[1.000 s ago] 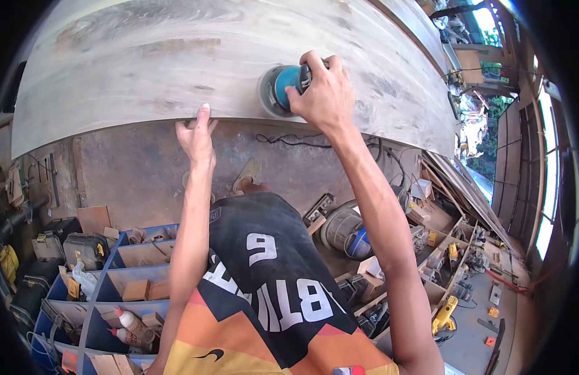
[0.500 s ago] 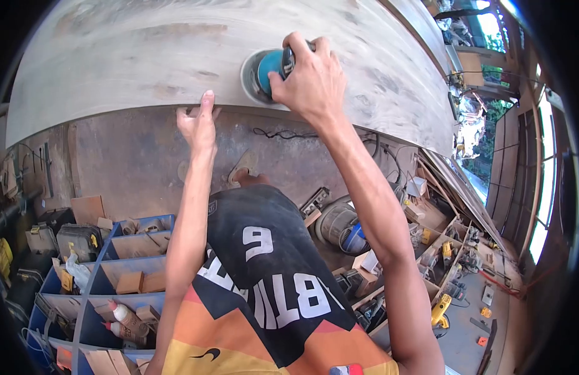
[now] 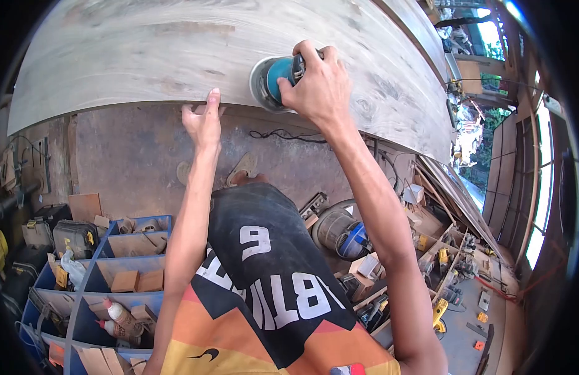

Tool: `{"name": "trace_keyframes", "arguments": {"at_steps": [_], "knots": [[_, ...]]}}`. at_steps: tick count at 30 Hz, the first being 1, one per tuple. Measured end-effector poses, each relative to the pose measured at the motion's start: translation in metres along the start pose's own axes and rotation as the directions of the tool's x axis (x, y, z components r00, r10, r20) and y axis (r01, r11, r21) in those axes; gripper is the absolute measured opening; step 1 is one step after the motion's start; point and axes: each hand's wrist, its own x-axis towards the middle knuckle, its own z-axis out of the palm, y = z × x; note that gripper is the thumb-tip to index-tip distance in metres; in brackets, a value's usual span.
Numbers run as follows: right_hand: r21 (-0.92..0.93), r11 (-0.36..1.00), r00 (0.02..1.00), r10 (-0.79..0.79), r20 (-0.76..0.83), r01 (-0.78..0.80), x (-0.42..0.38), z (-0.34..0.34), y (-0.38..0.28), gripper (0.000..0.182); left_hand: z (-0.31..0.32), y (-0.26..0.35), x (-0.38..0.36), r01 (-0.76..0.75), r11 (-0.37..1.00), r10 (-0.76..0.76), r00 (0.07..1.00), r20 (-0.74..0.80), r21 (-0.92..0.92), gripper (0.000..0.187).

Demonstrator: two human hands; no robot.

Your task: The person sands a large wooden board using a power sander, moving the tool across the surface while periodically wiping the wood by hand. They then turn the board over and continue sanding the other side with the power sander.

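Observation:
A large pale wooden panel (image 3: 146,56) with streaked grain fills the top of the view. My right hand (image 3: 321,84) is wrapped round a teal and black power sander (image 3: 278,80), whose round base lies on the panel close to its near edge. Left of it, my left hand (image 3: 204,122) grips that near edge, thumb on top and fingers curled at the underside, partly hidden.
Below left stands a blue divided shelf (image 3: 83,281) with wood blocks and glue bottles (image 3: 124,319). A shop vacuum (image 3: 342,231) is on the floor at my right, near a cable (image 3: 286,135). Farther right are yellow power tools (image 3: 439,312) and leaning boards.
The sander and my right hand have shifted slightly right and down over the panel. My left hand still holds the edge, a little farther right in view.

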Motion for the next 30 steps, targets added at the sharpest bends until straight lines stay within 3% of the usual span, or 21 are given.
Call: {"name": "trace_keyframes", "arguments": {"at_steps": [3,7,10,14,18,20,21,22,24,25,27,29,30], "knots": [[-0.036,0.999,1.000,0.019,0.011,-0.018,0.003,-0.005,0.005,0.051,-0.001,-0.008,0.002,0.020,1.000,-0.020,1.000,-0.023,0.002,0.055],[0.045,0.997,0.993,0.051,0.102,-0.055,-0.005,-0.012,0.002,0.045,0.002,-0.005,-0.002,-0.013,1.000,0.013,0.999,-0.036,0.004,0.051],[0.054,0.998,0.999,0.032,-0.002,-0.032,0.004,-0.004,0.009,0.045,0.001,-0.003,-0.003,-0.025,0.999,0.025,1.000,-0.005,-0.025,0.048],[0.021,0.999,0.996,0.042,0.078,-0.043,-0.004,-0.010,0.001,0.048,0.002,-0.004,-0.002,-0.036,0.999,0.036,0.999,-0.011,0.009,0.050],[0.035,0.999,1.000,0.001,-0.016,-0.001,0.003,-0.004,-0.006,0.048,0.000,-0.002,-0.003,-0.014,1.000,0.014,1.000,-0.010,0.013,0.051],[0.068,0.998,0.999,0.002,0.053,-0.005,0.001,-0.006,-0.010,0.048,-0.020,-0.027,0.015,-0.040,0.980,0.041,0.999,-0.004,0.193,0.059],[0.090,0.996,0.996,0.000,0.085,-0.008,0.000,-0.006,-0.011,0.048,-0.025,-0.025,0.020,-0.057,0.957,0.060,0.998,-0.001,0.286,0.063],[0.071,0.997,0.998,0.012,0.065,-0.017,0.002,-0.004,-0.008,0.048,-0.027,-0.024,0.023,-0.136,0.937,0.189,0.972,-0.137,0.322,0.068],[0.032,0.998,0.998,0.055,0.022,-0.056,0.004,0.000,0.014,0.049,-0.019,-0.011,0.005,-0.275,0.865,0.436,0.825,-0.360,0.419,0.079],[-0.007,0.996,0.996,0.092,-0.008,-0.092,0.007,0.002,0.030,0.049,-0.012,0.017,-0.011,-0.295,0.862,0.447,0.825,-0.344,0.413,0.085],[-0.079,0.983,0.985,0.165,-0.047,-0.169,0.007,0.001,0.067,0.051,-0.020,0.029,-0.009,-0.545,0.421,0.800,0.599,-0.014,0.725,0.081],[-0.151,0.926,0.933,0.357,0.050,-0.347,0.016,-0.010,0.103,0.053,-0.015,0.041,0.001,-0.738,0.178,0.834,0.464,0.298,0.651,0.079],[-0.137,0.914,0.918,0.393,0.059,-0.382,0.018,-0.013,0.124,0.053,-0.010,0.048,0.006,-0.751,0.193,0.703,0.555,0.445,0.631,0.071]]}}
